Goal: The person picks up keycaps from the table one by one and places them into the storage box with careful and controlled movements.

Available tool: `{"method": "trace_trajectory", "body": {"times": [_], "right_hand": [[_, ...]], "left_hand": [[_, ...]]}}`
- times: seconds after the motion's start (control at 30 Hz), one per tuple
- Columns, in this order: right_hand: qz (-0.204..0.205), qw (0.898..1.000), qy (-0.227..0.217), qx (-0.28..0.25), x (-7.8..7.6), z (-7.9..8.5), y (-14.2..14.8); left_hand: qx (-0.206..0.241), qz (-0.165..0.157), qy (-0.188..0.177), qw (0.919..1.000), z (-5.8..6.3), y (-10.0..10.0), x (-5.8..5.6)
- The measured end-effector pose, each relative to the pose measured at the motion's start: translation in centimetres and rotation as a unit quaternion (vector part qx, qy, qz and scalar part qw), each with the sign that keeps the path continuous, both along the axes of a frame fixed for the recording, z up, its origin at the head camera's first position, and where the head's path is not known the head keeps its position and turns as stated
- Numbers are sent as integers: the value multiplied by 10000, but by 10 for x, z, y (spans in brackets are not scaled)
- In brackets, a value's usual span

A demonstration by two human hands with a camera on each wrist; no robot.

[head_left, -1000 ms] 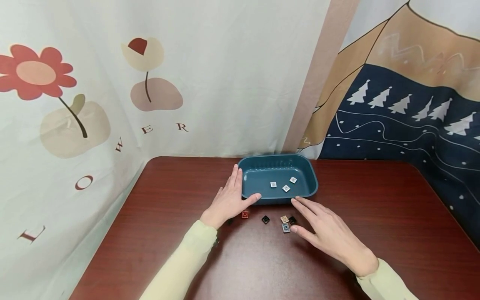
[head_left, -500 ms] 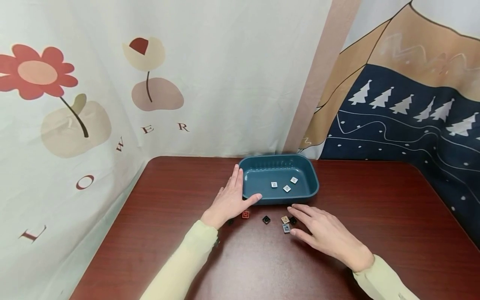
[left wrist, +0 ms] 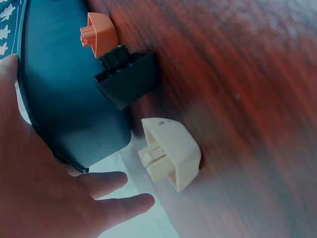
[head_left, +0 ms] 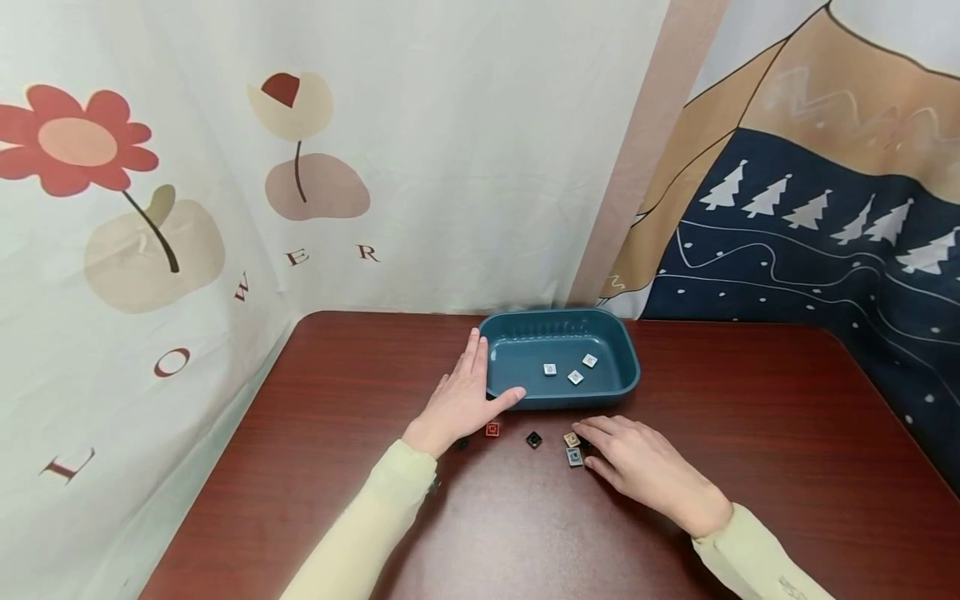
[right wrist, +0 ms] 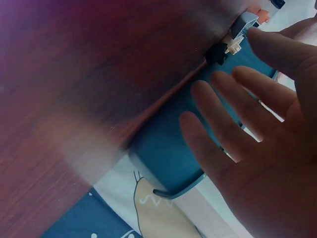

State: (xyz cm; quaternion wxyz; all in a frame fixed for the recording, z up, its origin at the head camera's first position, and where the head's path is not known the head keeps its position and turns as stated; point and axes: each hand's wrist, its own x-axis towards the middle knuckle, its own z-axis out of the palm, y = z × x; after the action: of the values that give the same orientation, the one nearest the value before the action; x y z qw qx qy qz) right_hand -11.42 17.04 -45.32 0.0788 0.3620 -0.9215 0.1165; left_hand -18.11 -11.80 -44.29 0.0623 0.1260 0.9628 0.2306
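Note:
My left hand (head_left: 459,404) rests against the left end of the teal tray (head_left: 517,354), its thumb along the front rim. My right hand (head_left: 648,462) reaches over the table before the tray, fingers extended. Its fingertips are beside a cream keycap (head_left: 572,439), its thumb close to a grey-blue keycap (head_left: 574,457). A black keycap (right wrist: 216,53) lies near those fingers in the right wrist view, mostly hidden by the hand in the head view. Another black keycap (head_left: 533,439) and a red-orange keycap (head_left: 492,429) lie farther left.
Several white keycaps (head_left: 550,369) lie inside the tray. By my left wrist is a dark keycap (head_left: 462,443); the left wrist view also shows a whitish keycap (left wrist: 178,153) on its side. The brown table (head_left: 360,375) meets a printed curtain (head_left: 450,167) behind.
My right hand has drawn back from the tray's front rim and come down beside the keycaps, covering the black one. My left hand stays on the tray.

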Motion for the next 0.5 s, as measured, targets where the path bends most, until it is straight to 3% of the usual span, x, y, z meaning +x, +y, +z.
{"method": "trace_trajectory", "body": {"times": [0.27,0.5], "right_hand": [[-78,9994,334,58,-3,0,-7],[-232,9994,164,200,-4,0,-12]], "left_hand": [[1,-3,28,10000,1,1,0],[-9,14,-24,10000,1,1,0]]}}
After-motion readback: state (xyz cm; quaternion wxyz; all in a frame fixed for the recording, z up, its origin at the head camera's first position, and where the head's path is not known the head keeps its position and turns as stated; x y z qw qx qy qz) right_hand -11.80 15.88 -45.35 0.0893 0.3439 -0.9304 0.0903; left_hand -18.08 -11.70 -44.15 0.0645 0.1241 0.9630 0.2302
